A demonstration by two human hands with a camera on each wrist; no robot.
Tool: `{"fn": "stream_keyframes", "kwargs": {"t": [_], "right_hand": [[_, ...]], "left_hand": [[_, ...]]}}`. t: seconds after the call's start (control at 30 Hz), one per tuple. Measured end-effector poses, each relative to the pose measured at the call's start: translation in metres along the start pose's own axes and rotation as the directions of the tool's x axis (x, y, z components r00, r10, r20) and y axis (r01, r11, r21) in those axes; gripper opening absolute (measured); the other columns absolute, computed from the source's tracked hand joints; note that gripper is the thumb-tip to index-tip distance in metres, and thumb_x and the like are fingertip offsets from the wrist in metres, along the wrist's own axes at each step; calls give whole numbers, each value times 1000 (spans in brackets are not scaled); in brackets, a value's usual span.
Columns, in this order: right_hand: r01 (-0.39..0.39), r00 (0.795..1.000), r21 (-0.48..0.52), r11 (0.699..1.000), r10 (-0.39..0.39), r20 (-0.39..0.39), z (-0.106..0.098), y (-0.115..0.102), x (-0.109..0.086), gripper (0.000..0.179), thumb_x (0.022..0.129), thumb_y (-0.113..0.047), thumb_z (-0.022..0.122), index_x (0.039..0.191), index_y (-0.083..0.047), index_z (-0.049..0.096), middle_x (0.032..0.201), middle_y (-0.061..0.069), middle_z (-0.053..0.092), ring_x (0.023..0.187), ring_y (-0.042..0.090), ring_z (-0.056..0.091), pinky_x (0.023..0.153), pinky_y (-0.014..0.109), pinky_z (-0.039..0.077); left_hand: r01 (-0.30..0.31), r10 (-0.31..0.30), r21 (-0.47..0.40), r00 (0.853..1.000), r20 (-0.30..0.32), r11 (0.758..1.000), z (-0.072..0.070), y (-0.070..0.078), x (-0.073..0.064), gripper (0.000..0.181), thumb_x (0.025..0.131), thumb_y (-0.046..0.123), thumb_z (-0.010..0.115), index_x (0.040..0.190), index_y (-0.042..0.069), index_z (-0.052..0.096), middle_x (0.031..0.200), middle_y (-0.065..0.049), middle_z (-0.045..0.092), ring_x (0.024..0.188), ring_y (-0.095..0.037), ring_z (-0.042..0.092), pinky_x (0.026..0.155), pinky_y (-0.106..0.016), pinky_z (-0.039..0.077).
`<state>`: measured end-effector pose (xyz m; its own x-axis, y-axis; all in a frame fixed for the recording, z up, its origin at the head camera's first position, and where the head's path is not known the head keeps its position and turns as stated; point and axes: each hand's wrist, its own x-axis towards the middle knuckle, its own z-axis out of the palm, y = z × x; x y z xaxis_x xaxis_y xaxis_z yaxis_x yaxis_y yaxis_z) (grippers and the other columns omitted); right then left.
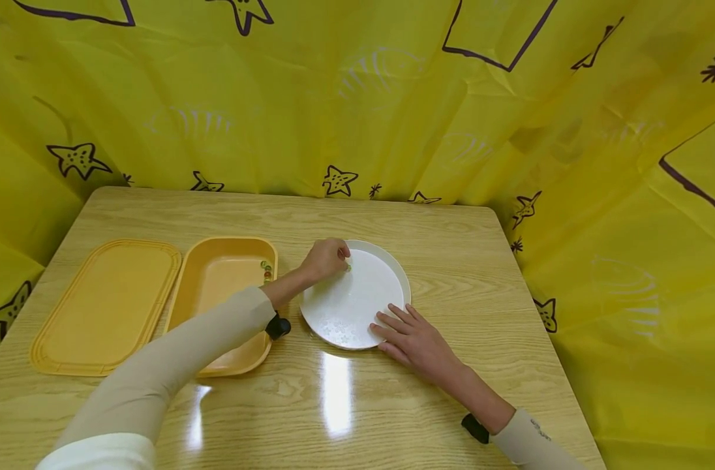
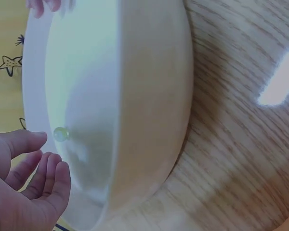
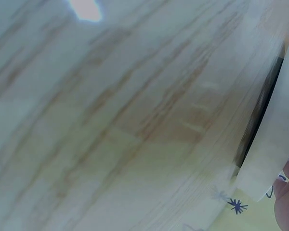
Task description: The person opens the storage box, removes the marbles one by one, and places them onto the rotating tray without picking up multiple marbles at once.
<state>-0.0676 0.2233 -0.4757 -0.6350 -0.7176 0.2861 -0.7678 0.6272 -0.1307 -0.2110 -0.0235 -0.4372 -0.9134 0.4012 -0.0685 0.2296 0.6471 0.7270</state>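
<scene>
A round white dish (image 1: 369, 281) with a raised rim stands at the middle of the table. Over its far left part, my left hand (image 1: 327, 260) reaches in with bent fingers, and a gap shows between thumb and fingertips. A pale green glass marble (image 2: 61, 134) lies in the dish just beyond those fingertips, apart from them in the left wrist view. My right hand (image 1: 413, 343) rests on the near right rim with its fingers spread over the inside. In the right wrist view only a few of its fingers (image 3: 288, 192) show, at the dish's outer wall.
Left of the dish stands an orange plastic tub (image 1: 216, 251) with several marbles (image 1: 267, 271) along its right side, partly behind my left arm. A flat orange lid (image 1: 107, 303) lies farther left. Yellow curtains (image 1: 299, 98) border the wooden table (image 1: 451, 254) at the back and sides.
</scene>
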Motion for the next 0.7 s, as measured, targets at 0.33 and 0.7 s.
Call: {"fn": "stream_keyframes", "kwargs": {"t": [0.33,0.7], "right_hand": [[-2,1000,7,1000,2,14,1,1,0,44,106,-42,44,133,-14,66,137,8,61,134,31,48,109,54,33],[-11,1000,12,1000,11,17,2,1,0,48,107,-45,38,134,-15,66,137,8,60,134,31,47,110,55,32]], "left_hand": [[13,-13,-145,1000,-1,989,-28,8,-14,20,88,3,73,106,-6,71,95,-13,70,92,-27,65,78,-32,51],[2,-9,-223,999,-33,975,-67,-3,-42,22,92,6,70,111,-6,68,101,-16,70,97,-30,65,82,-39,53]]}}
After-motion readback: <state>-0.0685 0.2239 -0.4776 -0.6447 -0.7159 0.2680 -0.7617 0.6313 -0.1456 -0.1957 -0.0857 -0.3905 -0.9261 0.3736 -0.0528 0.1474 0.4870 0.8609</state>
